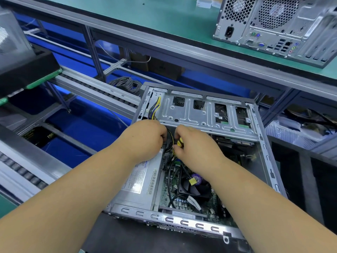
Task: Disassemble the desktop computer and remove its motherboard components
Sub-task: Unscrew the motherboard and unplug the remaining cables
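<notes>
An open desktop case (pixel 266 148) lies on its side before me. Inside it are the green motherboard (pixel 169 196), a black CPU fan (pixel 193 187), a silver power supply (pixel 138 181) and a metal drive cage (pixel 197 114). My left hand (pixel 145 137) reaches in beside the power supply with curled fingers among black cables (pixel 170 137); what it grips is hidden. My right hand (pixel 193 143) pinches a yellow and black cable bundle (pixel 179 143) just under the drive cage. More yellow and black wires (pixel 155 108) run up the case's left wall.
A second computer tower (pixel 273 28) stands on the green upper shelf (pixel 164 17) at the top right. Roller conveyor rails (pixel 94 90) run to the left over blue bins. A grey cable coil (pixel 127 84) lies behind the case. Bagged parts (pixel 295 132) sit at right.
</notes>
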### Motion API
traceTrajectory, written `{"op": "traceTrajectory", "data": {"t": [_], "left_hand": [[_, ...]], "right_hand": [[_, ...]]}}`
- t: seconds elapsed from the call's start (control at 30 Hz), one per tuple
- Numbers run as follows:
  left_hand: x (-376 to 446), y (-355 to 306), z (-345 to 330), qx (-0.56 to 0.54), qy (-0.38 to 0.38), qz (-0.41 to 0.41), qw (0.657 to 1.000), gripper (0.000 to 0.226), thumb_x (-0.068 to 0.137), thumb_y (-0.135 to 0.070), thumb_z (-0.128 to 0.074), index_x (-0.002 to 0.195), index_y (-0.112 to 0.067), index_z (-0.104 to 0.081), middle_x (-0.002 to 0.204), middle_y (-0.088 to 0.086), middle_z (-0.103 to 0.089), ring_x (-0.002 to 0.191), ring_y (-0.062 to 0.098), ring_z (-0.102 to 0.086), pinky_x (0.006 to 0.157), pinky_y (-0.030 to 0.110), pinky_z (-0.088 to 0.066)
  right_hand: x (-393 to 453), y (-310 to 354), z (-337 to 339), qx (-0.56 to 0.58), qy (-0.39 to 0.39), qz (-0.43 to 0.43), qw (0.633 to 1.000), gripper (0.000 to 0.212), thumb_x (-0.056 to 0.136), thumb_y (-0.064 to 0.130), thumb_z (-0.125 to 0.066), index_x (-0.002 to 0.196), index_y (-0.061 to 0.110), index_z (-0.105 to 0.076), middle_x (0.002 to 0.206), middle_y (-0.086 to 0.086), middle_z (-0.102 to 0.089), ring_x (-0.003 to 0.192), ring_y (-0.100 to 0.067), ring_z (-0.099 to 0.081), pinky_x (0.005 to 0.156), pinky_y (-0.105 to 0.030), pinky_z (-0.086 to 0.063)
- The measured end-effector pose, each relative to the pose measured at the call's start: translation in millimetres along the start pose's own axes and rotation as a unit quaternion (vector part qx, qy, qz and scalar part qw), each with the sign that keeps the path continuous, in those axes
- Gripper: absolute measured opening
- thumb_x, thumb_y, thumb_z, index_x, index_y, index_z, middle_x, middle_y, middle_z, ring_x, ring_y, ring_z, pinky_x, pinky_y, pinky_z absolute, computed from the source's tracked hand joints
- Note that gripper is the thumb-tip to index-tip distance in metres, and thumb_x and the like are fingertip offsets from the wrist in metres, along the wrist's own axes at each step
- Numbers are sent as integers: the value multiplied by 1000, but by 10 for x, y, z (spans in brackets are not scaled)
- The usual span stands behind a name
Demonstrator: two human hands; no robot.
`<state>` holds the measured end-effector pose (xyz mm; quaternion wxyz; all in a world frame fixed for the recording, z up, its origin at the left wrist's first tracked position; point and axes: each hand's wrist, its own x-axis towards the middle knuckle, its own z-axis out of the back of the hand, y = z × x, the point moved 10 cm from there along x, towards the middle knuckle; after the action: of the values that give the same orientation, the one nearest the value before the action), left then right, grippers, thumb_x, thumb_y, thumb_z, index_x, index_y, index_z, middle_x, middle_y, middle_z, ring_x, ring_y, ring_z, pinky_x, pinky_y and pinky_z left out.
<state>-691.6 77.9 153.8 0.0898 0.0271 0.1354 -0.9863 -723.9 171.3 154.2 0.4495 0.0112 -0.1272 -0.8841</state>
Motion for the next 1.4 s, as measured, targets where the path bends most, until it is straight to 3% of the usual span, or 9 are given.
{"op": "traceTrajectory", "data": {"t": [0.07, 0.17, 0.4, 0.57, 0.83, 1.0, 1.1, 1.4], "left_hand": [[-1, -1, 2, 1, -4, 0, 1000, 27, 87, -11, -43, 93, -20, -67, 93, 0, -63, 84, 19, -57, 72, 38, -51], [-3, 3, 8, -1, -12, 0, 1000, 27, 86, -11, -43, 93, -20, -67, 92, 0, -63, 83, 19, -58, 72, 38, -52], [-2, 31, -7, -3, -15, 1, 1000, 26, 85, -12, -42, 90, -20, -67, 88, 0, -61, 78, 19, -56, 66, 36, -50], [5, 29, 5, -8, -23, -1, 1000, 26, 85, -12, -43, 89, -21, -66, 87, -1, -60, 78, 18, -55, 65, 36, -50], [-31, 36, 83, -94, -43, -9, 995, 36, 86, -10, -44, 102, -30, -69, 106, -10, -62, 95, 13, -57, 80, 31, -50], [-109, 37, 134, -95, -53, -16, 994, 37, 83, -7, -45, 104, -25, -69, 104, -2, -62, 98, 20, -57, 82, 34, -49], [-128, 18, 136, -77, -51, -22, 995, 34, 82, -5, -45, 103, -20, -68, 102, 2, -61, 98, 23, -56, 82, 38, -48], [-91, 14, 70, -62, -38, -38, 997, 29, 83, -8, -45, 101, -16, -66, 101, 4, -62, 95, 24, -57, 81, 41, -50]], "right_hand": [[-8, 48, -23, 42, 21, 17, 999, 22, 82, 21, -59, 101, 18, -49, 99, -2, -48, 81, -27, -49, 65, -35, -41], [-14, 80, -57, 55, 39, 22, 997, 20, 86, 21, -56, 104, 16, -48, 102, -3, -47, 82, -26, -50, 68, -38, -46], [-4, 17, 123, 91, -19, 10, 996, 13, 87, 16, -55, 97, 18, -48, 100, 2, -48, 73, -24, -48, 62, -37, -44], [-9, -8, 164, 100, -18, 5, 995, 12, 86, 16, -55, 96, 19, -48, 98, 4, -46, 77, -23, -49, 66, -37, -45], [-76, -157, 735, 142, -106, -37, 983, 14, 82, 18, -58, 88, 26, -49, 86, 11, -48, 75, -10, -52, 63, -31, -43], [39, 96, 345, 101, -23, -9, 995, 10, 85, 16, -59, 88, 22, -51, 94, 3, -50, 84, -19, -51, 75, -39, -45], [51, 186, 33, 43, 25, 9, 999, 10, 87, 15, -56, 94, 17, -50, 99, -4, -50, 88, -29, -52, 75, -43, -44], [7, 186, -90, 13, 38, 9, 999, 11, 88, 15, -56, 94, 13, -47, 94, -4, -46, 82, -30, -50, 67, -45, -42]]}}
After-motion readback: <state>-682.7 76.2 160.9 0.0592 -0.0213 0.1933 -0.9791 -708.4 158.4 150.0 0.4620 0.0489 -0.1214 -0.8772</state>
